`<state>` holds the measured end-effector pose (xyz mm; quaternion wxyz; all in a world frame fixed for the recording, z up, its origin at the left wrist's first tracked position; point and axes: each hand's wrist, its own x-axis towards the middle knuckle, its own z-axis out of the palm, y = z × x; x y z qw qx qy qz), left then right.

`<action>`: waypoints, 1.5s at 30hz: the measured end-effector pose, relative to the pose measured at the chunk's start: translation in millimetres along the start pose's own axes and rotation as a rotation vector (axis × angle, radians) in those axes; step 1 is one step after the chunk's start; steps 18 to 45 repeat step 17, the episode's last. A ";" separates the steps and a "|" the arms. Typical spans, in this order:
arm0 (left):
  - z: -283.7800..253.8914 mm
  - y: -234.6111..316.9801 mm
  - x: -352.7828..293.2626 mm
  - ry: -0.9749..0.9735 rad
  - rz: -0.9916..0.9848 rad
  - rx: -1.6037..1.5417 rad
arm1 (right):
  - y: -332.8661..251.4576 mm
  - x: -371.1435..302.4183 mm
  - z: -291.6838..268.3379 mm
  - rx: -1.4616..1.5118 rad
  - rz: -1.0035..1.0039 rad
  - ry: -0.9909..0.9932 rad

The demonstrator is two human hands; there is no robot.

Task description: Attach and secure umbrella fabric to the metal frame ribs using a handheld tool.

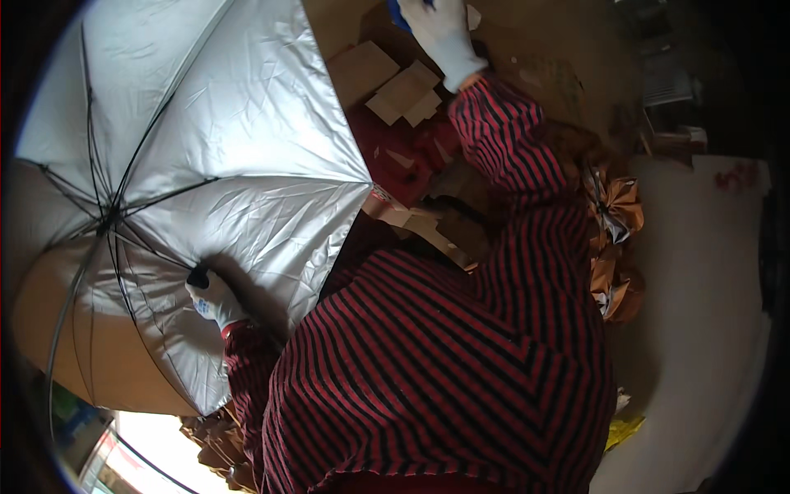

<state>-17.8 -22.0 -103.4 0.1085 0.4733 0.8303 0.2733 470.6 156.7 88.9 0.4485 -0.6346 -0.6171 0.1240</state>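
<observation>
An open umbrella (271, 99) with a silvery inner side and thin dark ribs fills the left of the head view. Its ribs meet at a dark hub, and part of the canopy lower left looks orange-brown. My left hand (216, 303), in a white glove with blue print, is closed around the umbrella's black handle (197, 275). At the top edge my right hand (444, 37), also in a white glove, reaches far forward. Something blue (400, 15) shows at its fingers, cut off by the picture's edge, so its kind cannot be made out.
Pale cardboard pieces (403, 92) and red boxes (399, 165) lie beyond my body, below the right forearm. Crumpled brown wrapping (617, 206) is at the right, beside a pale surface (699, 313). More brown wrapping (218, 445) lies at lower left, near a bright opening.
</observation>
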 end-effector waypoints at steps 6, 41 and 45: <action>-0.8 1.5 6.5 -0.013 -0.017 -0.036 | 199.6 -119.8 28.3 -0.447 0.555 -0.727; 2.4 3.2 15.8 -0.120 -0.043 0.021 | 295.1 -238.6 107.9 -0.992 0.714 -0.299; 2.4 3.2 15.8 -0.120 -0.043 0.021 | 295.1 -238.6 107.9 -0.992 0.714 -0.299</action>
